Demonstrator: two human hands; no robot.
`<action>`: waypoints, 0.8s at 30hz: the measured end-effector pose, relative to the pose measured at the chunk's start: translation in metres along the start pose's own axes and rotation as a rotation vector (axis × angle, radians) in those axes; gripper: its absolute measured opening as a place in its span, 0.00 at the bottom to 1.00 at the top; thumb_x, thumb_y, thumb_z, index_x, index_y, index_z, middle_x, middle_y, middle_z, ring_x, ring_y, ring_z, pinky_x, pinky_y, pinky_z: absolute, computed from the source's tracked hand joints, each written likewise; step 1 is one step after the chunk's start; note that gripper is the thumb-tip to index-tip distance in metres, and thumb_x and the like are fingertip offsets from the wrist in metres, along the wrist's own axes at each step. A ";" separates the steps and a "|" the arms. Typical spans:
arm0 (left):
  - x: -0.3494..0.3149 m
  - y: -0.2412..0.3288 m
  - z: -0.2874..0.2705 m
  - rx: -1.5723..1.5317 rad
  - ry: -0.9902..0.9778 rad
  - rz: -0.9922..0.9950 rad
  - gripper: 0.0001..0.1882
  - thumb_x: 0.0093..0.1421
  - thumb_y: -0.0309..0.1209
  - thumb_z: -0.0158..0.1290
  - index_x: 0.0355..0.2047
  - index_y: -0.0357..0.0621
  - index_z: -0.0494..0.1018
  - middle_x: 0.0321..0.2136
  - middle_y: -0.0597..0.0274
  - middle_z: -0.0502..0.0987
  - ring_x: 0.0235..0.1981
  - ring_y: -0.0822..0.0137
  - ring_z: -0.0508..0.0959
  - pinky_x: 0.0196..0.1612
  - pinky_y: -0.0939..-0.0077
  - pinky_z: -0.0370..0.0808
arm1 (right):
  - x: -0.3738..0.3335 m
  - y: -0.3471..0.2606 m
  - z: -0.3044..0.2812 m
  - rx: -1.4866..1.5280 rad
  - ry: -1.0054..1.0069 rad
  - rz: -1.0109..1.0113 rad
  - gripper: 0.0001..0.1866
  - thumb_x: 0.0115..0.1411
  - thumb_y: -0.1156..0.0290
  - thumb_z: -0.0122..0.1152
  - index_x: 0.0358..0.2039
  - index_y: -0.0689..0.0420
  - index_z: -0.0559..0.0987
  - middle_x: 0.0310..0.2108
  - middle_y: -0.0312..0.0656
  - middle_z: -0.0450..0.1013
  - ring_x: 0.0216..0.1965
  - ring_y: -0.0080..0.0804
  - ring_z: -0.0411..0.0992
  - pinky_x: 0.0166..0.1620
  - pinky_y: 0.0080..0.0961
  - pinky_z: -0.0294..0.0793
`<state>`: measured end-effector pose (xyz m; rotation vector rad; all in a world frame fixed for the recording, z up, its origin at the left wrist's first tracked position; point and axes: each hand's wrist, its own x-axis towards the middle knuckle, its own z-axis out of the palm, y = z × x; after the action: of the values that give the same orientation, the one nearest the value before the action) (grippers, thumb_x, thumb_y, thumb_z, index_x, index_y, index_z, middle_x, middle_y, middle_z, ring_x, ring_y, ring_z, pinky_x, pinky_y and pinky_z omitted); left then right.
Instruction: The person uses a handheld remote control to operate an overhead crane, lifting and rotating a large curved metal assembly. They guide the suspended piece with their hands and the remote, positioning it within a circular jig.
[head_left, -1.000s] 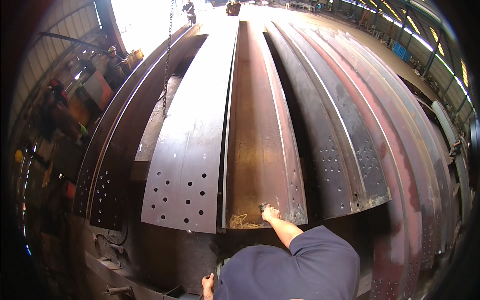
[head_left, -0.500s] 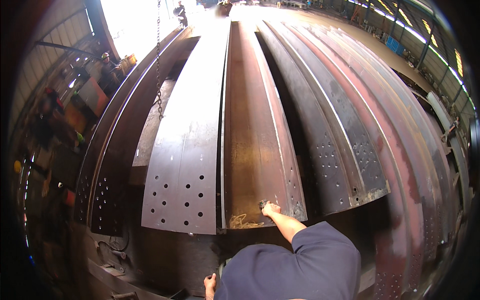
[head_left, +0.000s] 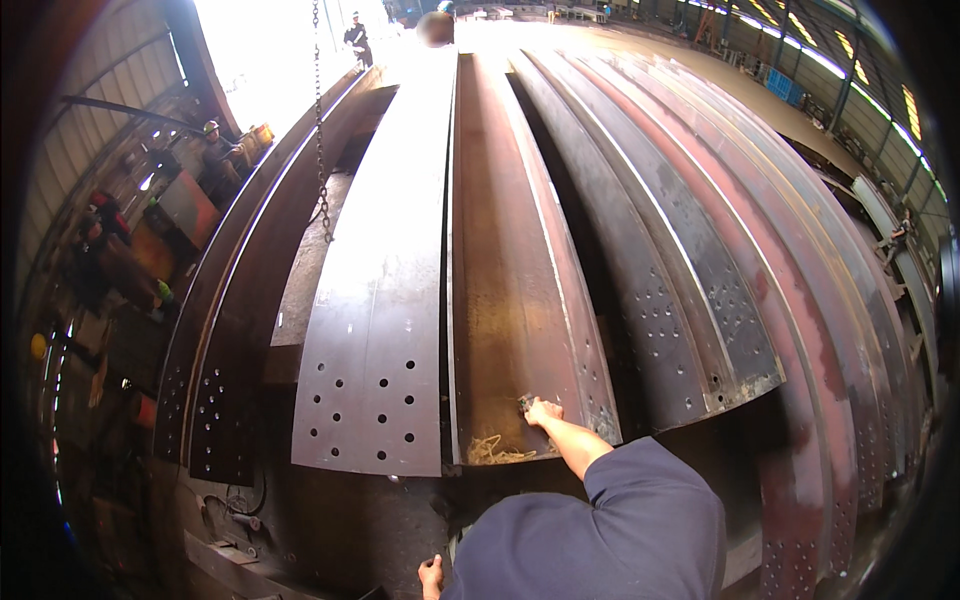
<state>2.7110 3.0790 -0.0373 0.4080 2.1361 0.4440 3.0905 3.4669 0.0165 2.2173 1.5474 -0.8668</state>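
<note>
My right hand (head_left: 543,411) reaches forward over the near end of a brown steel beam (head_left: 505,330). Its fingers are closed around a small dark object (head_left: 526,403), too small to name, held at the beam's inner surface. A tuft of straw-coloured fibres (head_left: 495,452) lies at the beam's end, nearer to me than that hand. My left hand (head_left: 430,577) is low beside my body, fingers curled in; whether anything is inside cannot be seen.
Left of the brown beam is a grey steel plate surface (head_left: 375,330) with round holes. Dark drilled beams (head_left: 640,270) lie to the right. A chain (head_left: 320,150) hangs at the left. People are farther off, one seated (head_left: 220,150), another standing (head_left: 357,40).
The view has shifted slightly, so the beams appear a little lower and farther right. My right hand keeps the dark object and sits slightly farther up the beam. Both hands stay closed.
</note>
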 end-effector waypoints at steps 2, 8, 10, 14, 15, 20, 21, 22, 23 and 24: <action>-0.004 -0.004 0.002 0.031 0.033 -0.002 0.24 0.52 0.42 0.63 0.40 0.33 0.77 0.36 0.47 0.80 0.38 0.59 0.79 0.42 0.66 0.75 | -0.005 0.005 0.015 0.044 -0.011 -0.029 0.32 0.55 0.48 0.54 0.55 0.55 0.67 0.46 0.52 0.75 0.49 0.48 0.74 0.51 0.45 0.71; -0.007 -0.060 0.006 0.007 0.126 -0.010 0.24 0.49 0.40 0.65 0.39 0.31 0.77 0.37 0.46 0.80 0.40 0.55 0.79 0.47 0.64 0.73 | -0.046 0.007 0.049 0.136 -0.071 -0.151 0.35 0.56 0.47 0.49 0.61 0.52 0.60 0.49 0.56 0.72 0.52 0.54 0.70 0.54 0.50 0.67; 0.015 -0.079 0.003 -0.097 0.035 0.179 0.29 0.49 0.43 0.63 0.43 0.29 0.74 0.43 0.43 0.77 0.46 0.51 0.76 0.51 0.62 0.71 | -0.054 0.009 0.055 0.007 0.039 -0.177 0.38 0.58 0.47 0.44 0.66 0.50 0.53 0.53 0.58 0.69 0.56 0.56 0.67 0.58 0.51 0.63; 0.010 -0.028 -0.014 0.034 0.106 0.059 0.32 0.51 0.51 0.59 0.45 0.33 0.73 0.44 0.42 0.76 0.50 0.49 0.75 0.52 0.59 0.70 | -0.081 0.042 0.069 0.145 -0.020 -0.236 0.39 0.57 0.46 0.50 0.65 0.49 0.55 0.51 0.61 0.69 0.53 0.57 0.68 0.55 0.47 0.67; 0.013 -0.016 -0.019 0.014 0.121 0.038 0.33 0.52 0.53 0.58 0.45 0.34 0.73 0.45 0.41 0.76 0.50 0.48 0.74 0.52 0.58 0.70 | -0.098 0.049 0.068 0.144 -0.043 -0.263 0.39 0.57 0.46 0.50 0.65 0.49 0.55 0.50 0.60 0.70 0.52 0.56 0.69 0.54 0.47 0.68; 0.060 0.017 -0.036 -0.001 0.176 0.042 0.27 0.56 0.51 0.54 0.45 0.39 0.75 0.44 0.48 0.78 0.49 0.52 0.76 0.51 0.62 0.71 | -0.134 0.070 0.064 0.142 -0.072 -0.321 0.40 0.56 0.46 0.53 0.66 0.47 0.54 0.52 0.57 0.69 0.55 0.53 0.68 0.56 0.43 0.66; 0.073 0.027 -0.044 0.024 0.172 0.065 0.27 0.57 0.50 0.54 0.45 0.39 0.75 0.44 0.48 0.78 0.49 0.52 0.76 0.51 0.63 0.71 | -0.141 0.074 0.064 0.132 -0.089 -0.308 0.40 0.57 0.46 0.53 0.66 0.47 0.54 0.52 0.56 0.69 0.55 0.52 0.68 0.56 0.42 0.66; 0.086 0.036 -0.048 0.053 0.160 0.090 0.26 0.57 0.49 0.53 0.45 0.39 0.75 0.44 0.48 0.78 0.49 0.52 0.76 0.51 0.63 0.71 | -0.150 0.081 0.066 0.123 -0.105 -0.285 0.39 0.57 0.46 0.52 0.66 0.46 0.55 0.53 0.56 0.69 0.55 0.52 0.68 0.56 0.42 0.65; 0.100 0.043 -0.050 0.044 0.143 0.097 0.25 0.57 0.48 0.54 0.45 0.39 0.75 0.44 0.49 0.78 0.49 0.53 0.76 0.51 0.63 0.71 | -0.161 0.087 0.066 0.134 -0.116 -0.271 0.39 0.57 0.46 0.53 0.66 0.46 0.54 0.53 0.55 0.70 0.55 0.51 0.68 0.56 0.41 0.66; 0.120 0.052 -0.052 0.037 0.128 0.105 0.24 0.57 0.48 0.54 0.45 0.40 0.75 0.43 0.49 0.78 0.49 0.53 0.76 0.52 0.63 0.71 | -0.171 0.086 0.066 0.147 -0.126 -0.257 0.39 0.57 0.46 0.53 0.66 0.45 0.54 0.53 0.54 0.70 0.56 0.51 0.68 0.56 0.41 0.66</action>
<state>2.6088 3.1699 -0.0704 0.5274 2.2568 0.5031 3.1097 3.2715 0.0651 2.0403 1.7842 -1.2070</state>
